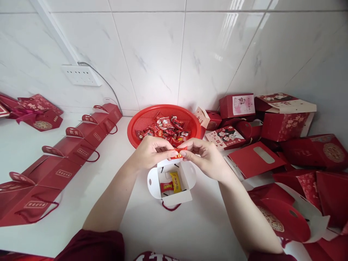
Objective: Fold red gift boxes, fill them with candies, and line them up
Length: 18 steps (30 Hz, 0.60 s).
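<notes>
Over the far side of an open box (178, 198), between our two hands, we see a small red wrapped sweet (178, 153), glossy and printed with yellow marks; our fingers cover part of its print. Our left hand (150, 151) pinches its left end between thumb and fingers, and our right hand (208, 156) pinches the right end the same way.

Below it, the box shows us a white inside, with rounded flaps spread left and right and a dark red cord (171, 208) looping out on the near side. Inside we see a yellow packet (176, 181) just beside a red packet (166, 186).

Just beyond our hands sits a round red basket (131, 127) holding many red wrapped sweets (165, 123). To our left, a row of closed red boxes (88, 154) with cord handles runs from near to far, and more decorated boxes (45, 117) lie at the far left. To our right we have a jumbled pile of red and pink boxes (286, 125), some open. Behind everything rises a white tiled wall (152, 54).
</notes>
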Each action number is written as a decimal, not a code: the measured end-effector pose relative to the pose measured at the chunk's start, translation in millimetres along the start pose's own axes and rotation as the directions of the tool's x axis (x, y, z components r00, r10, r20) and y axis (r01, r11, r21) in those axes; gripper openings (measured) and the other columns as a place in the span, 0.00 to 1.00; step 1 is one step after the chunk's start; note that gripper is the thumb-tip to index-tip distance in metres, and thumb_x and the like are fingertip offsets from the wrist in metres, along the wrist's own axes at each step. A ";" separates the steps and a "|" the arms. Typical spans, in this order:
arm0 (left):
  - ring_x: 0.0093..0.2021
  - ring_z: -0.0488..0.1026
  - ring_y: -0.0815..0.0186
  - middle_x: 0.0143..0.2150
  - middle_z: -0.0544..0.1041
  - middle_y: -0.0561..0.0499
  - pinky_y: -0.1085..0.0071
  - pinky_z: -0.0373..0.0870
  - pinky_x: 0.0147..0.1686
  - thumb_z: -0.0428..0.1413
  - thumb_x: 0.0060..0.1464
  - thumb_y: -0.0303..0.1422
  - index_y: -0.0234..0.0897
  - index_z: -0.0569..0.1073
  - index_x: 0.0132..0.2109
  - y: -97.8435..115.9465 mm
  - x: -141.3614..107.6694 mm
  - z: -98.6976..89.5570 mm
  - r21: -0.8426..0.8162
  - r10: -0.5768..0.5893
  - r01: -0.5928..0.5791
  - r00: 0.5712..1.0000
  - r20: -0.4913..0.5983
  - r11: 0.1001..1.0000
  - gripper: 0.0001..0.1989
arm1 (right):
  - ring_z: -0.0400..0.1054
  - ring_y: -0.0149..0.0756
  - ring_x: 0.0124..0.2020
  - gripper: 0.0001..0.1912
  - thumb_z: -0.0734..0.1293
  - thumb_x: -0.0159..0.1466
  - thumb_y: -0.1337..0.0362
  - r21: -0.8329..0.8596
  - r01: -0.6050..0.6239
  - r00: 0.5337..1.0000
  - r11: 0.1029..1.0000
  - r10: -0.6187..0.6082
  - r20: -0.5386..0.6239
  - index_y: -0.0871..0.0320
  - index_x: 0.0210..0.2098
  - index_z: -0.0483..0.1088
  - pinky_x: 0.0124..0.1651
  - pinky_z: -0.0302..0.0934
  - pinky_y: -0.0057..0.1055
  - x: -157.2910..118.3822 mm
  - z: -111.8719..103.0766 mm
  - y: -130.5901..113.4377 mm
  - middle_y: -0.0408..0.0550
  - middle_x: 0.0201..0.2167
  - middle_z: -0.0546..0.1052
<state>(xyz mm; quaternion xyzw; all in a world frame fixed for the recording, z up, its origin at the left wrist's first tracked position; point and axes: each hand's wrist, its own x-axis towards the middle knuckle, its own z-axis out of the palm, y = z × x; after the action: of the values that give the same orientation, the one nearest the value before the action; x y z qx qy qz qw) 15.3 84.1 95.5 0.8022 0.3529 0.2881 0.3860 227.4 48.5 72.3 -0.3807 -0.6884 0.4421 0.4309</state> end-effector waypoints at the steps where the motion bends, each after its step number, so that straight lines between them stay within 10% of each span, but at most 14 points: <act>1: 0.29 0.75 0.68 0.28 0.80 0.51 0.75 0.70 0.29 0.59 0.58 0.37 0.36 0.80 0.31 0.2 -1.1 -1.8 0.016 -0.010 0.010 1.000 0.006 1.000 0.11 | 0.73 0.34 0.36 0.12 0.66 0.67 0.56 -0.029 0.000 1.000 1.000 0.000 -0.007 0.58 0.42 0.73 0.40 0.68 0.33 0.2 0.3 -0.4 0.47 0.35 0.79; 5: 0.33 0.78 0.66 0.31 0.81 0.51 0.74 0.74 0.32 0.56 0.60 0.39 0.38 0.81 0.34 0.4 -6.8 -11.4 0.088 -0.082 0.080 0.996 0.016 0.993 0.13 | 0.71 0.32 0.34 0.10 0.67 0.66 0.58 -0.152 0.002 1.000 0.988 -0.006 -0.025 0.57 0.41 0.72 0.37 0.65 0.29 1.8 1.3 -0.4 0.45 0.33 0.78; 11: 0.33 0.80 0.65 0.38 0.82 0.49 0.72 0.79 0.35 0.56 0.60 0.41 0.39 0.81 0.41 2.0 -17.9 -34.1 0.083 -0.179 0.206 0.950 -0.255 0.975 0.13 | 0.72 0.31 0.36 0.07 0.64 0.68 0.62 -0.305 -0.006 0.984 0.952 0.061 0.170 0.55 0.43 0.72 0.38 0.65 0.28 2.1 10.0 2.3 0.44 0.40 0.79; 18: 0.38 0.79 0.65 0.38 0.81 0.50 0.74 0.77 0.34 0.56 0.60 0.41 0.39 0.79 0.42 8.8 -36.7 -37.7 0.088 -0.141 0.191 0.906 -0.399 0.978 0.12 | 0.73 0.35 0.38 0.12 0.60 0.71 0.57 -0.435 0.002 0.982 0.900 -0.084 -0.168 0.55 0.41 0.72 0.37 0.64 0.28 -13.9 -4.1 -6.0 0.47 0.38 0.78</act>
<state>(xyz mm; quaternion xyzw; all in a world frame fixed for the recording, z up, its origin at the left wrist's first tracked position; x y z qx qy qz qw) -30.9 66.9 116.0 0.7181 0.5070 0.3858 0.2799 235.1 35.2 75.4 -0.4905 -0.7353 0.2316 0.4063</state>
